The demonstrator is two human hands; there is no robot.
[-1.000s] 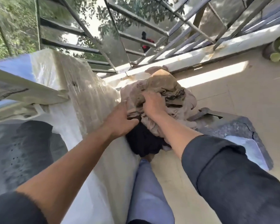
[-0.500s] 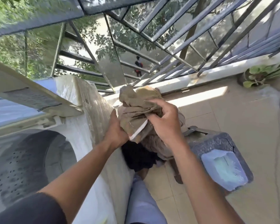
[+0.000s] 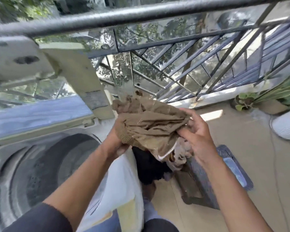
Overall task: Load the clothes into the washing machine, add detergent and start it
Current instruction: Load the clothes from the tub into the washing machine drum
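**Clothes held beside the open washer**

A bundle of clothes point(image 3: 151, 129) is shown lifted between both hands, to the right of the washer point(image 3: 45, 164) and above the floor point(image 3: 241, 148). The uppermost piece is a crumpled tan garment; a paler piece and a black piece point(image 3: 149, 166) hang beneath it. The left hand point(image 3: 117, 141) is closed on the bundle's left side from below, its fingers largely hidden by the cloth. The right hand point(image 3: 196, 139) is curled about the bundle's right end, with the thumb laid over the top and the fingers partly spread underneath.

The washer is seen from above with its lid point(image 3: 84, 77) raised and tilted back; the drum point(image 3: 54, 168) is exposed, and no clothing can be made out inside it, though the view is blurred. The bundle lies just past the washer's right edge, not over the drum opening.

A dark stone-like block point(image 3: 213, 181) rests on the floor below and to the right of the bundle. A metal railing point(image 3: 174, 67) bounds the far side, with foliage visible beyond it. Potted plants point(image 3: 246, 101) stand near the railing at the right, and a white ribbed pot point(image 3: 285, 126) is placed just in front of them.
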